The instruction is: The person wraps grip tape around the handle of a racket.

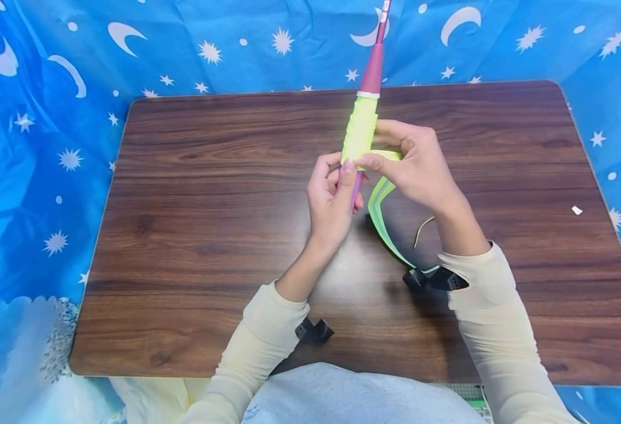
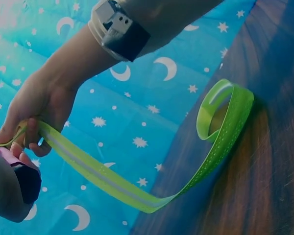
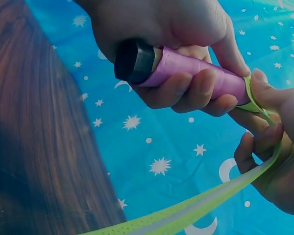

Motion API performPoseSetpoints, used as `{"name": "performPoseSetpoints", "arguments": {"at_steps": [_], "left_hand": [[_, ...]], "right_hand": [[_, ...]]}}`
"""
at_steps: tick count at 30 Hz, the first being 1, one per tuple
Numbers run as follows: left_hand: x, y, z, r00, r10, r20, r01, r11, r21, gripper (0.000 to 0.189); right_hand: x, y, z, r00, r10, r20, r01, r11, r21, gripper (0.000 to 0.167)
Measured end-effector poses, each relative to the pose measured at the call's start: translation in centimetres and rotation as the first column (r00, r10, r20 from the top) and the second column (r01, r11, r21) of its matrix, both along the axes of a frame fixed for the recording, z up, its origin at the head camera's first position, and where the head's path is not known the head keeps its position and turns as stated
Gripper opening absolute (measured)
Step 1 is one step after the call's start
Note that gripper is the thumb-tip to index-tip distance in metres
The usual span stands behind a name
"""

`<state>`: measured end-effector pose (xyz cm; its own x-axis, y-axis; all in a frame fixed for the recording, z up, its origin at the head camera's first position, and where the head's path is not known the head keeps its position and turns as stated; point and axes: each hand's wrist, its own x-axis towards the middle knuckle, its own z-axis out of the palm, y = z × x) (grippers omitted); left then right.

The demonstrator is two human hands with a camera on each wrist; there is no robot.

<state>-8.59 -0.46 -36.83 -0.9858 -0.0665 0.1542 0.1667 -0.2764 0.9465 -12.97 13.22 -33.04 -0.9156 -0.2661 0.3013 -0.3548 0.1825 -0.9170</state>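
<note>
A racket handle (image 3: 179,63) with a pink base layer and a black end cap (image 3: 134,61) is held up, tilted, above the table. Its pink cone (image 1: 372,69) and thin shaft (image 1: 382,26) run out of the top of the head view. My left hand (image 1: 332,197) grips the lower handle, thumb along the front. Yellow-green grip tape (image 1: 360,126) is wound in overlapping turns round the upper handle. My right hand (image 1: 422,165) pinches the tape beside the handle. The loose tape length (image 2: 95,171) hangs from that hand and curls onto the table.
A brown wood-grain table (image 1: 210,235) lies below, with a blue star-and-moon cloth (image 1: 268,47) around it. A small white scrap (image 1: 577,210) is at the right. A thin yellowish strip (image 1: 422,231) lies by the right wrist. Black wrist cameras (image 1: 438,279) sit at the cuffs.
</note>
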Motion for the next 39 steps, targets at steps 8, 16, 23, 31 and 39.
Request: {"name": "performPoseSetpoints", "arguments": {"at_steps": [8,16,23,31,39], "left_hand": [[-0.2,-0.1,-0.3,0.999,0.039,0.005,-0.04,0.99,0.133,0.015],[0.0,-0.5,-0.1,0.999,-0.038,0.012,0.034,0.968,0.249,0.015],[0.3,-0.5,0.1,0.997,-0.077,-0.003,0.074,0.947,0.311,0.015],[0.4,-0.8,0.0,0.957,-0.288,-0.002,0.264,0.874,0.407,0.023],[0.3,-1.5,0.3,0.895,-0.445,0.025,0.388,0.807,0.445,0.027]], "right_hand": [[0.1,1.1,0.2,1.0,-0.002,0.002,0.002,0.988,0.154,0.006],[-0.1,2.1,-0.1,0.992,0.118,0.05,-0.12,0.992,0.046,0.025],[-0.6,2.0,-0.8,0.983,0.177,-0.045,-0.178,0.984,-0.025,0.016],[-1.2,1.6,-1.6,0.974,0.226,-0.019,-0.226,0.96,-0.167,0.018],[-1.8,1.1,-2.5,0.928,0.364,0.074,-0.331,0.901,-0.281,0.043]]}}
